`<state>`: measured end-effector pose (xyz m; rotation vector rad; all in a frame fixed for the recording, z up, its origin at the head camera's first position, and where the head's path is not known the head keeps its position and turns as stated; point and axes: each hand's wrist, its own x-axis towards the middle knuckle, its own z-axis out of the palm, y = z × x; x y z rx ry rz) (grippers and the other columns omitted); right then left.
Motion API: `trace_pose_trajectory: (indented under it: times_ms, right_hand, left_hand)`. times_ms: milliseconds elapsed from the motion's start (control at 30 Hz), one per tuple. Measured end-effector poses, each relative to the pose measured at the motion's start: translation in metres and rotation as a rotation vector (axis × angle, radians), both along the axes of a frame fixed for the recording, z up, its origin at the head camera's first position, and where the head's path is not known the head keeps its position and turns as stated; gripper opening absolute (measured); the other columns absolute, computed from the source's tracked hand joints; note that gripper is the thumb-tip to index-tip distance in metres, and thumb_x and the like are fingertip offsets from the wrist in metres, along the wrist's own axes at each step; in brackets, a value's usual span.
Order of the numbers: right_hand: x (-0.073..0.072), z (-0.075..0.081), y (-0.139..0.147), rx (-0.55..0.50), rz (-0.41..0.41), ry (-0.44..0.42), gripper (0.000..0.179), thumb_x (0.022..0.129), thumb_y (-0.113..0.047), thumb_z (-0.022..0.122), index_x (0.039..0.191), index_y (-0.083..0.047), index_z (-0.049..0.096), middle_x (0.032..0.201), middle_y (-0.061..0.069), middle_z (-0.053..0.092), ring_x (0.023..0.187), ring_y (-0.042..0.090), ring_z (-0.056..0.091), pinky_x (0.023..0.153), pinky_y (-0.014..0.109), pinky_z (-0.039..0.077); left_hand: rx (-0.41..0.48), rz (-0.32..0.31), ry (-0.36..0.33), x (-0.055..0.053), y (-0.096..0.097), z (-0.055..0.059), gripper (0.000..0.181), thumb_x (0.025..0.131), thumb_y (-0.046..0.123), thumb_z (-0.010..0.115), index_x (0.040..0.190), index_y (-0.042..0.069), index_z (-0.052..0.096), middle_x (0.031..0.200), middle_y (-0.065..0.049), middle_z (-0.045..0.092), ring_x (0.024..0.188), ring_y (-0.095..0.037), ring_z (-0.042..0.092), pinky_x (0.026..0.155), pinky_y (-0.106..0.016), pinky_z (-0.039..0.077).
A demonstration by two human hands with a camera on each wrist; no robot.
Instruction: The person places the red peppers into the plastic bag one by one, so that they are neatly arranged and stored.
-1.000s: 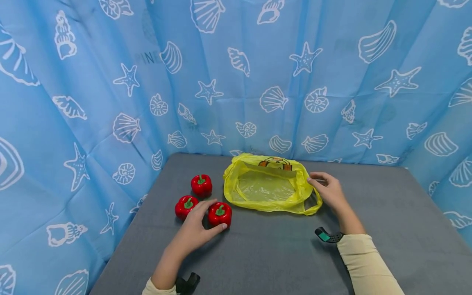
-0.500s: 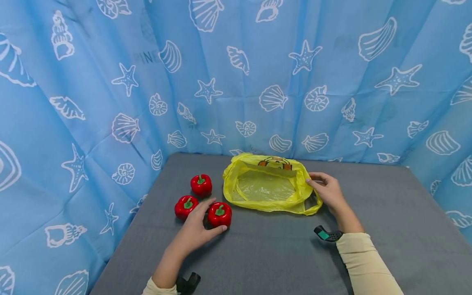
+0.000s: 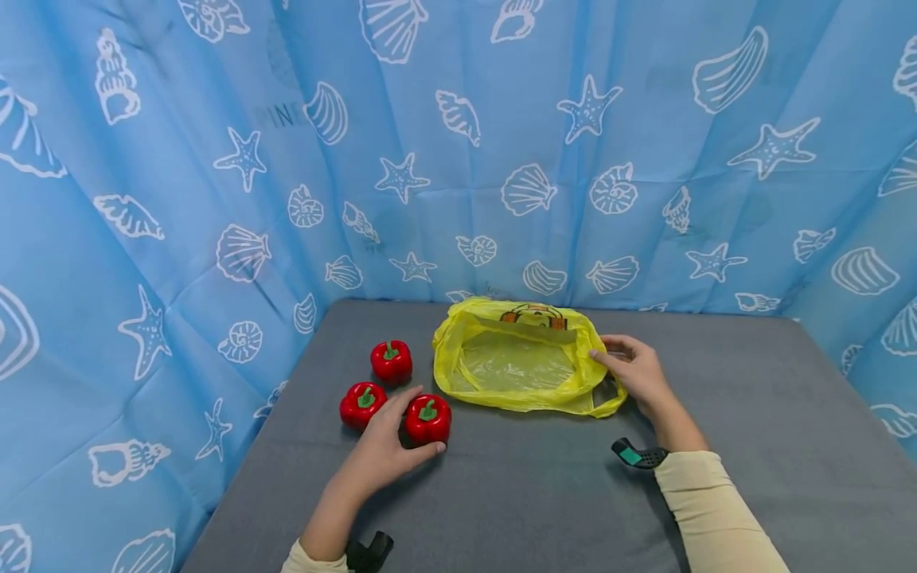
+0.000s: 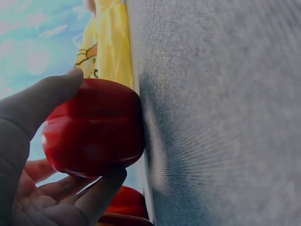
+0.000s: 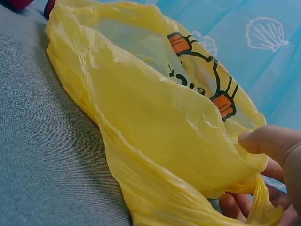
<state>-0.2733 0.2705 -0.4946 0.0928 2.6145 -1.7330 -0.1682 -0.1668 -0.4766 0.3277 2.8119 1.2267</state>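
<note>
My left hand holds a glossy red bell pepper with a green stem, which stands on the grey table. In the left wrist view the thumb lies on one side of this pepper and the fingers on the other. A second bell pepper stands just beyond that hand, and a third bell pepper a little farther back. My right hand pinches the right edge of a yellow plastic bag, thumb inside the mouth and fingers outside. The bag lies with its mouth spread wide.
The grey table has its back edge right behind the bag. A blue curtain with white shells and starfish hangs along the back and sides. Each wrist wears a dark strap, such as the right strap.
My right thumb has slid slightly left, farther over the bag's edge. The left hand stays around the same bell pepper, and the peppers and bag keep their places.
</note>
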Motion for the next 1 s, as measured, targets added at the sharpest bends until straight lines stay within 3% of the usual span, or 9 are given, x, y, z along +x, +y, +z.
trace_pose_trajectory:
  times_ms: [267,567,767,1000]
  right_hand:
    - [0.001,0.001,0.0,-0.001,0.004,0.009,0.065,0.103,-0.043,0.069,0.151,-0.002,0.054,0.151,0.024,0.053,0.133,0.036,0.055,0.082,0.011,0.053]
    - [0.002,0.004,0.0,-0.007,-0.001,0.005,0.062,0.103,-0.04,0.07,0.149,-0.002,0.056,0.148,0.024,0.055,0.128,0.033,0.058,0.083,0.012,0.054]
    - [0.003,0.006,0.001,-0.01,-0.006,0.005,0.059,0.104,-0.039,0.07,0.148,-0.002,0.057,0.146,0.023,0.056,0.125,0.03,0.06,0.083,0.013,0.055]
    - [0.002,0.002,0.001,-0.034,-0.005,-0.001,0.06,0.103,-0.04,0.071,0.148,-0.003,0.058,0.146,0.022,0.056,0.123,0.026,0.06,0.083,0.013,0.055]
  left_hand:
    - [-0.017,-0.005,0.022,-0.001,0.003,0.001,0.09,0.083,0.044,0.091,0.157,0.016,0.049,0.157,-0.003,0.055,0.147,-0.029,0.051,0.114,-0.059,0.05]
    - [0.01,-0.035,0.051,-0.001,0.008,0.002,0.086,0.079,0.044,0.094,0.151,0.016,0.056,0.151,0.0,0.061,0.139,-0.025,0.058,0.108,-0.053,0.057]
    - [0.008,-0.051,0.052,-0.002,0.013,0.002,0.084,0.078,0.046,0.095,0.149,0.023,0.057,0.149,0.002,0.062,0.134,-0.021,0.06,0.104,-0.048,0.06]
    - [-0.002,-0.071,0.083,-0.009,0.02,0.013,0.084,0.076,0.047,0.095,0.148,0.024,0.058,0.145,0.005,0.063,0.131,-0.019,0.06,0.099,-0.043,0.062]
